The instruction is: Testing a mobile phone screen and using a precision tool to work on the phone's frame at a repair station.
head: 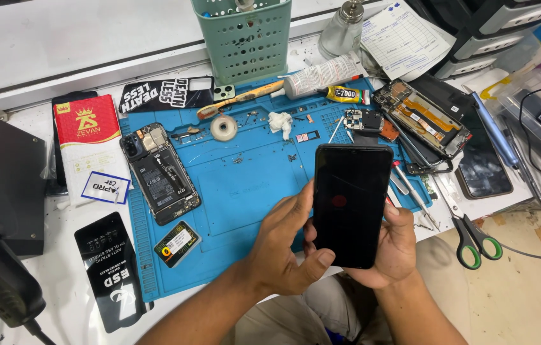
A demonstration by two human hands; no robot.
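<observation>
Both hands cradle a dark-screened smartphone (352, 204) upright above the worktop's near edge: left hand (283, 246) wraps its left side, thumb across the glass; right hand (395, 249) cups underneath. Behind lies an opened phone (160, 172) on the blue mat (245, 185).

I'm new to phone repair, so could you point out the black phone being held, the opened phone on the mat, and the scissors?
black phone (351, 204): head view, middle of its dark screen.
opened phone (160, 174): head view, exposed battery.
scissors (473, 237): head view, green-lined handles.
</observation>
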